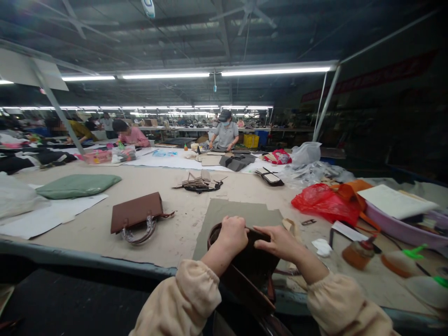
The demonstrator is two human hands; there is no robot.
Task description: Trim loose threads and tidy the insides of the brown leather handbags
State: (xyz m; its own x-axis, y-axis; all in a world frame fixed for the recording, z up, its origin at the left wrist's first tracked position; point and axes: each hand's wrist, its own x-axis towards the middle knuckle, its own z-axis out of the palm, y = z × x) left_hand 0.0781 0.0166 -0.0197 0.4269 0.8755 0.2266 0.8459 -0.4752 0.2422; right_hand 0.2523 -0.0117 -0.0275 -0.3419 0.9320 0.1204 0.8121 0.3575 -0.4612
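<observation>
A dark brown handbag (250,284) stands with its mouth up at the table's near edge, partly over a grey-green sheet (224,212). My left hand (234,235) is closed over the bag's rim, its fingers curled down inside. Across from it, my right hand (276,241) grips the opposite part of the rim, with the thumb toward the inside and the fingers along the edge. The bag's inside is dark and its lower part is cut off by the frame. Farther left, a finished-looking brown handbag (138,214) lies on its side, its handles wrapped in clear plastic.
On the right are a red plastic bag (320,203), a lilac basin (395,226), a glue bottle (359,254) and green-capped bottles (402,261). Leather scraps (199,182) lie mid-table; a green packet (79,185) is at left. A co-worker (224,133) stands across the table.
</observation>
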